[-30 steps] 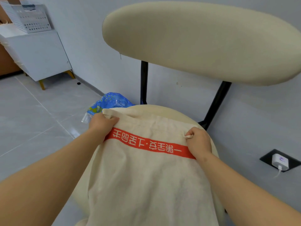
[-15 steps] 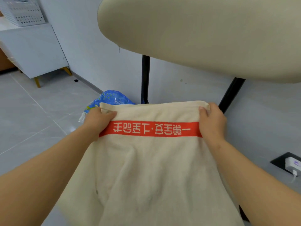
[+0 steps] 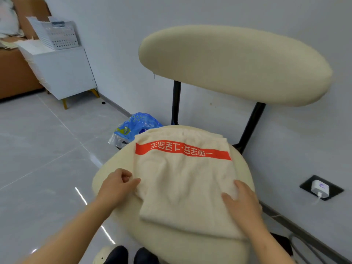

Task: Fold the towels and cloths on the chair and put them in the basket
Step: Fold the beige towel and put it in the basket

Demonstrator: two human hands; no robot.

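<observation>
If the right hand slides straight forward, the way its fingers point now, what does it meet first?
The right hand lies flat on the folded towel. Sliding on, it would probably cross plain cloth and first reach the orange band.

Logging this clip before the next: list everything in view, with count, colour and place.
chair: one, cream, black posts, centre
towel: one, cream with orange band, on the chair seat
bag: one, blue, behind the seat, left
cabinet: one, white, far left
basket: one, white, on the cabinet
charger: one, white, plugged in at far right
shoes: two, dark, bottom edge
left hand: at the towel's left edge, fingers curled
right hand: flat on the towel's right side
</observation>
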